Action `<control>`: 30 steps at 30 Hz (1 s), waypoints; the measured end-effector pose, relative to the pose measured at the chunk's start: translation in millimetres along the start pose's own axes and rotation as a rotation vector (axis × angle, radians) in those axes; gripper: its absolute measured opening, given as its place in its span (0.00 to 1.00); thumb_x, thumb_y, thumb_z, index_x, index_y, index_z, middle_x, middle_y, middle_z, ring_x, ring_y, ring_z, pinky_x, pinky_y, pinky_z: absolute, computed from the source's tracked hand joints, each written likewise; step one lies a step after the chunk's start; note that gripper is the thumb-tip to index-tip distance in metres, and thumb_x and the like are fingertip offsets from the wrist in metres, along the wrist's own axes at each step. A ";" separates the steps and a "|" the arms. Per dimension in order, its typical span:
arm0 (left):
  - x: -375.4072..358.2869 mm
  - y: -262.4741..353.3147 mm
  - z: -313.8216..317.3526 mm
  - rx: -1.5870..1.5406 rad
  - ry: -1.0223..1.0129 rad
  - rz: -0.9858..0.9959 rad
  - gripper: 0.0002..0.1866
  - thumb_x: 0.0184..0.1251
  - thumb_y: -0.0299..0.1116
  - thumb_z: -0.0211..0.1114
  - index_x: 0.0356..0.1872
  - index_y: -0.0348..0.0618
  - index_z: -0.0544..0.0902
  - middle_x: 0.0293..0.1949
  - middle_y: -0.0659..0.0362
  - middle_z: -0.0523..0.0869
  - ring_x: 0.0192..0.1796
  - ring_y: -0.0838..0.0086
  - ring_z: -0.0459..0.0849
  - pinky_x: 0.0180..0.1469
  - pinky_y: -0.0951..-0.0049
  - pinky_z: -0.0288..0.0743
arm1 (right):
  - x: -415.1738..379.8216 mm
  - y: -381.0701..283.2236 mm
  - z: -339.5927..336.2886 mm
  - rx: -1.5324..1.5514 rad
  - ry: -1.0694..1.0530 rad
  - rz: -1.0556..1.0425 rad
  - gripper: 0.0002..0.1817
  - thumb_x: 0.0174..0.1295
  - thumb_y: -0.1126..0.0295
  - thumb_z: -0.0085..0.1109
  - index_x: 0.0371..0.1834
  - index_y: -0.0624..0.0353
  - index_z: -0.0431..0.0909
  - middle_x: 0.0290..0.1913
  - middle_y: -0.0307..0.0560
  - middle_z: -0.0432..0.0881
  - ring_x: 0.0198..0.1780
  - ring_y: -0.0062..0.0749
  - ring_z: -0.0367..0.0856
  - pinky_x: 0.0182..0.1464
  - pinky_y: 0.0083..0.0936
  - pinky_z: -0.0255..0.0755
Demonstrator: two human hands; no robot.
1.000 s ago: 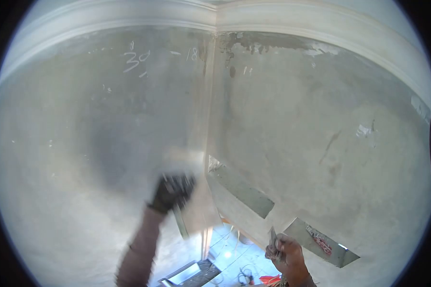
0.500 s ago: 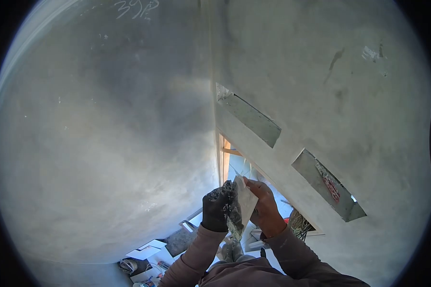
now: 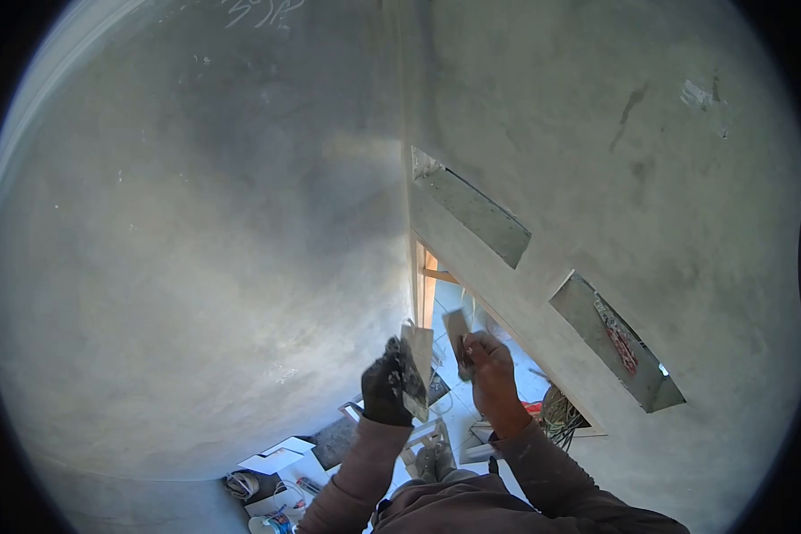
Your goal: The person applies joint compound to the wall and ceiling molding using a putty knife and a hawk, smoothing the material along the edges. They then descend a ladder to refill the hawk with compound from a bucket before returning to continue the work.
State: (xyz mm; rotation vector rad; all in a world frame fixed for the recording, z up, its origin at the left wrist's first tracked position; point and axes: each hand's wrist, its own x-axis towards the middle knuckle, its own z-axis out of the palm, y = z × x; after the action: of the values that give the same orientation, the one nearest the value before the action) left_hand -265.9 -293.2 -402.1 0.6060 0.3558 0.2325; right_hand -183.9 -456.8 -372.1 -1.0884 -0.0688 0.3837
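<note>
My left hand [image 3: 385,388], in a dark glove, is closed round a flat trowel-like tool [image 3: 416,369] with dark, wet-looking material along its side. To its right, my bare right hand [image 3: 493,372] grips a small flat blade [image 3: 458,343], held upright and slightly blurred. A narrow gap separates the two tools. Both hands are in front of my body, near the foot of the wall corner.
Grey plastered walls [image 3: 240,267] meet at a corner. Two slanted rectangular recesses [image 3: 476,216] are in the right wall. Lower down are a wooden frame [image 3: 424,285], coiled cable [image 3: 561,416], a white panel [image 3: 278,456] and a bucket [image 3: 271,523].
My hands have moved apart, and the right-hand blade has come away from the left-hand tool. The view has shifted slightly.
</note>
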 end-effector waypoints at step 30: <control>-5.2 38.7 -27.6 1.401 0.388 1.173 0.03 0.74 0.25 0.60 0.39 0.38 0.80 0.32 0.48 0.82 0.34 0.52 0.83 0.35 0.57 0.77 | -37.1 -20.3 -17.7 -0.452 -0.067 -0.102 0.08 0.69 0.72 0.64 0.41 0.69 0.84 0.30 0.40 0.84 0.30 0.17 0.79 0.34 0.20 0.72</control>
State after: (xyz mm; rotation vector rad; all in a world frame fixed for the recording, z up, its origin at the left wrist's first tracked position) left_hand -285.7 -249.8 -399.0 2.1542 0.4750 1.2890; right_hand -208.7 -492.6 -357.8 -1.5106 -0.2797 0.3195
